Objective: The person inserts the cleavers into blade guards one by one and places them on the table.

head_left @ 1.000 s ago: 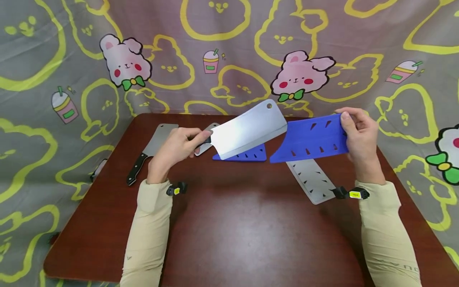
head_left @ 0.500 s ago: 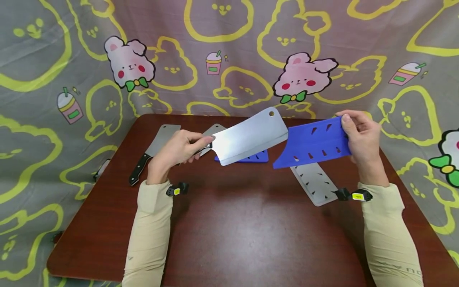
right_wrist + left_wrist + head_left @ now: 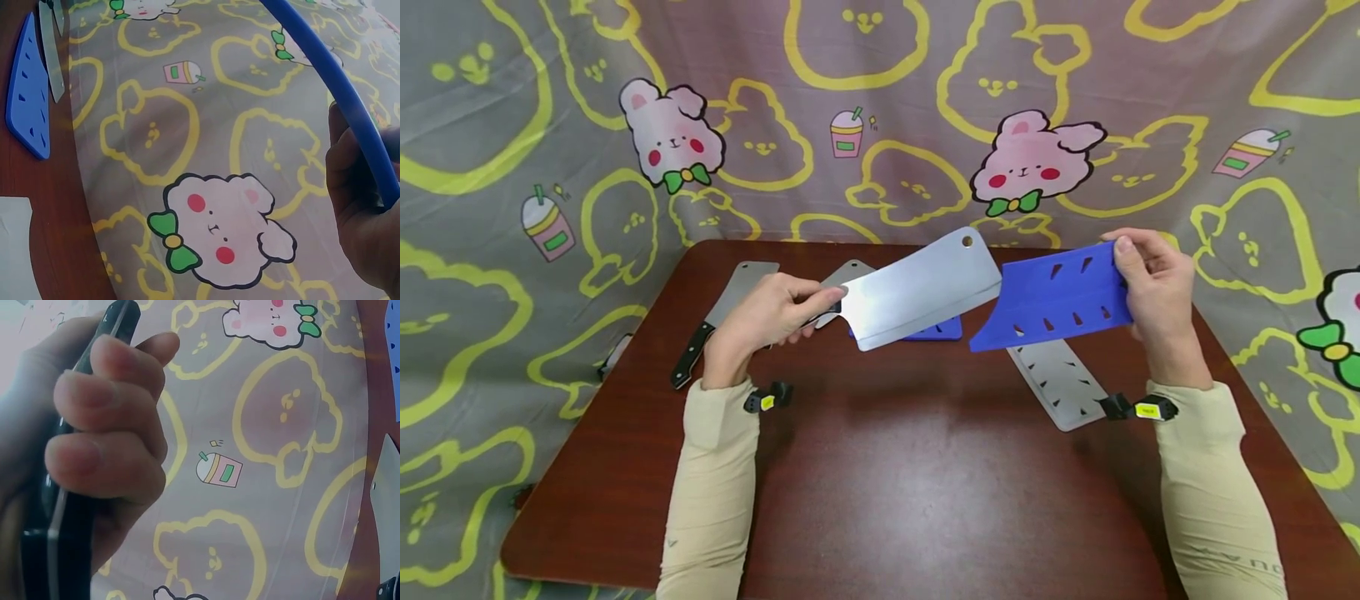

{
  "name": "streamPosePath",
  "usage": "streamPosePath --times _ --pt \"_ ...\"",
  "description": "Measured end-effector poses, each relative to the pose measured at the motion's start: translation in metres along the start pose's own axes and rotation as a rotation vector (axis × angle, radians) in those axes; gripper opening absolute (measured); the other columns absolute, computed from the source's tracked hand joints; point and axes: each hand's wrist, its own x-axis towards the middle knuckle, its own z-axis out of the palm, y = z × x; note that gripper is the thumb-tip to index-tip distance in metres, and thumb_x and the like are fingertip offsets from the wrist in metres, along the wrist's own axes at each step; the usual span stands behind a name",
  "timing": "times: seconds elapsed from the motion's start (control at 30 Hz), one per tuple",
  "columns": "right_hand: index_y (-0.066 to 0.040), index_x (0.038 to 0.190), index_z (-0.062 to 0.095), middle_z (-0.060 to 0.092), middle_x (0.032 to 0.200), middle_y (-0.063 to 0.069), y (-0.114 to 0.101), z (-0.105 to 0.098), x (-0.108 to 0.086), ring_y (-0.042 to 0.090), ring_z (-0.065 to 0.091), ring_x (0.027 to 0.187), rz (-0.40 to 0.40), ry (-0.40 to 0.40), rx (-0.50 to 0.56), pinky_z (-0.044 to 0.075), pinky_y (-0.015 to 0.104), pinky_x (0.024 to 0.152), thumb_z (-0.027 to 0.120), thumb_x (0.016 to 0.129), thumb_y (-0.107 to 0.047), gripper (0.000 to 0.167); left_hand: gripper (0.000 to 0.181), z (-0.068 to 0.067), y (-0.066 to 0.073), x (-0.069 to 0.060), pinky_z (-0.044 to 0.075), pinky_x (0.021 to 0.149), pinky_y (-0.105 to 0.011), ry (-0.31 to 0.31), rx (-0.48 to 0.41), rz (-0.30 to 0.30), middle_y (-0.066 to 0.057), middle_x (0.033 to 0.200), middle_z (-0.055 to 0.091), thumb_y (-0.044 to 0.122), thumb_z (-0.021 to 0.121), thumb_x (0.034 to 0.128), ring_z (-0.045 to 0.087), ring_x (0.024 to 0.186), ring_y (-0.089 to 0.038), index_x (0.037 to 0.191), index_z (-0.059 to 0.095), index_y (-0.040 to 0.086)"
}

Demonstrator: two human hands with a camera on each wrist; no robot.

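In the head view, my left hand (image 3: 765, 318) grips a cleaver (image 3: 925, 287) by its black handle, with the broad steel blade pointing right. The left wrist view has several fingers curled round that black handle (image 3: 59, 562). My right hand (image 3: 1161, 287) pinches the right end of a blue slotted blade cover (image 3: 1060, 296), thumb in front. Both things are held up above the table. The blade's far end lies right at the cover's left edge; I cannot tell whether they touch. The right wrist view shows the cover (image 3: 340, 90) edge-on in the hand.
On the brown table (image 3: 925, 492) lie a black-handled cleaver (image 3: 747, 287) at left and another blade (image 3: 850, 269) behind my left hand. A second blue cover (image 3: 947, 329) is partly hidden by the held cleaver. A grey slotted cover (image 3: 1063, 387) lies at right; a patterned curtain (image 3: 910, 108) hangs behind.
Over the last second the cleaver has come down slightly, still up against the cover's left edge in view. The head view has shifted a little. Both grips look the same.
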Motion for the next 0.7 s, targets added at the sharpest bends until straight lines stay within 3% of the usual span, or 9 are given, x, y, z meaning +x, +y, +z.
streamPosePath --times 0.1,0.3,0.53,0.7 --pt "0.009 0.105 0.068 0.070 0.076 0.004 0.002 -0.002 0.002 0.010 0.063 0.054 0.013 0.007 0.031 0.049 0.017 0.046 0.061 0.095 -0.006 0.020 0.042 0.001 0.000 0.000 0.039 0.040 -0.030 -0.015 0.017 0.015 -0.003 0.058 0.055 0.054 0.056 0.0946 0.051 0.045 -0.020 0.073 0.064 0.019" --pt "0.009 0.103 0.069 0.072 0.085 0.007 0.005 -0.008 0.005 0.012 0.066 0.059 0.051 0.056 0.098 0.052 0.019 0.050 0.064 0.094 -0.007 0.019 0.043 0.008 0.003 0.001 0.039 0.043 -0.030 -0.037 0.061 0.104 -0.001 0.055 0.051 0.051 0.059 0.0946 0.049 0.045 -0.018 0.066 0.062 0.019" --pt "0.009 0.105 0.069 0.070 0.075 0.003 0.005 -0.007 0.005 0.010 0.065 0.053 0.037 -0.042 0.038 0.052 0.018 0.048 0.060 0.095 -0.005 0.019 0.045 0.009 0.005 -0.002 0.039 0.047 -0.031 -0.054 0.083 0.114 0.001 0.052 0.049 0.051 0.060 0.0939 0.047 0.044 -0.017 0.061 0.059 0.021" --pt "0.008 0.106 0.069 0.069 0.074 0.002 0.004 -0.003 0.000 0.009 0.065 0.053 0.039 -0.089 0.035 0.051 0.018 0.048 0.059 0.096 -0.004 0.019 0.047 0.014 0.007 0.003 0.036 0.045 -0.028 -0.102 0.067 0.163 0.002 0.051 0.048 0.047 0.061 0.0947 0.045 0.043 -0.014 0.061 0.056 0.015"
